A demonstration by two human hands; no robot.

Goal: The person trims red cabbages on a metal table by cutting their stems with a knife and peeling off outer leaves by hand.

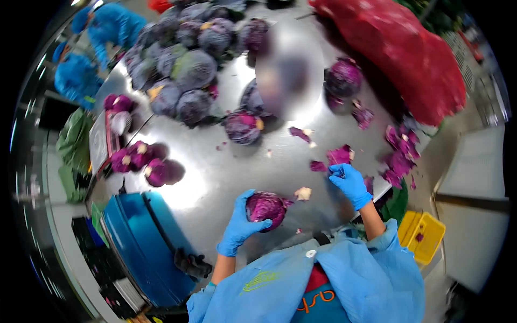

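Note:
A trimmed red cabbage (267,210) is in my left hand (239,225), whose fingers and thumb wrap round its left side at the near edge of the steel table. To the right, my right hand (351,184) has its fingers curled together just below a torn purple cabbage leaf (339,155). Whether the fingertips grip that leaf or something small is hidden. Both hands wear blue gloves. Between the hands lies a pale cut stem piece (303,193), close to the held cabbage. A smaller leaf scrap (318,166) rests left of my right fingertips.
Untrimmed cabbages (194,70) are heaped at the far left of the table (215,172). Peeled cabbages (156,172) stand by a scale (99,137). A red sack (398,54) lies far right. A blue bin (142,242) and yellow crate (425,237) flank me. Two people (113,32) work beyond.

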